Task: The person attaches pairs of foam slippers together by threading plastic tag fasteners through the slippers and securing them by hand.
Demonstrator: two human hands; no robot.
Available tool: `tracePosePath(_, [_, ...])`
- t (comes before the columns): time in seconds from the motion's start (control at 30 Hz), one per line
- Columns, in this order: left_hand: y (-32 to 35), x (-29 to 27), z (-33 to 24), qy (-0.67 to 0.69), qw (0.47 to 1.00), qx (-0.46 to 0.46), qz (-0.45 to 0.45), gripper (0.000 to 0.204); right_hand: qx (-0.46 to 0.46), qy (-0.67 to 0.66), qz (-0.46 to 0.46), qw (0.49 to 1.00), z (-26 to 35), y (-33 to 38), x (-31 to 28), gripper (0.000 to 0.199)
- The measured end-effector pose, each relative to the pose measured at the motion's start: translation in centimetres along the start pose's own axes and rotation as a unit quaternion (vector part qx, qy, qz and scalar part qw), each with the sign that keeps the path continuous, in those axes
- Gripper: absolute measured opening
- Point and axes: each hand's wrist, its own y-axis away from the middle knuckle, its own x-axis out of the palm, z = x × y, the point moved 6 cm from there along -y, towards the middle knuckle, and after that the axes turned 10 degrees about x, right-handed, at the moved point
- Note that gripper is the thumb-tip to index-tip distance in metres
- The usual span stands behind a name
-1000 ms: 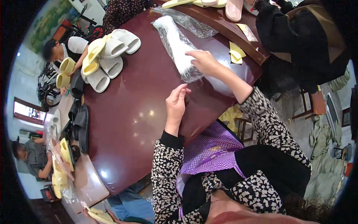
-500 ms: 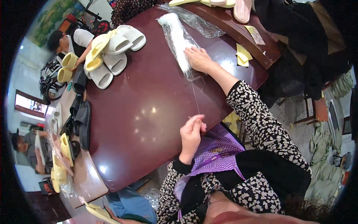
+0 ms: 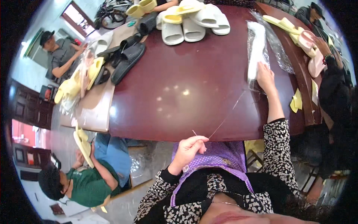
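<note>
My right hand (image 3: pixel 265 77) rests flat on the near end of a long white item in a clear plastic bag (image 3: pixel 257 48) lying on the dark red table (image 3: pixel 186 97). My left hand (image 3: pixel 188 148) is drawn back over the table's near edge, above my purple checked apron, with its fingers pinched on a thin clear strip (image 3: pixel 223 121). The strip runs taut from those fingers up to the bag under my right hand.
White and yellow slippers (image 3: pixel 192 22) are piled at the table's far side, black slippers (image 3: pixel 125 59) at its left. More clear bags and pink and yellow slippers (image 3: pixel 304 41) lie at the right. Other people sit around the table.
My left hand has pulled back from the middle of the table to past its near edge, drawing the thin strip out longer. My right hand has stayed on the bag.
</note>
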Motion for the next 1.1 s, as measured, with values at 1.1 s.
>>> tracePosePath(1.1, [-3.0,-3.9,-3.1,0.184,0.957,0.154,-0.165,0.024,-0.411,-0.487,0.2,0.744,21.5,18.1,-6.9,0.02])
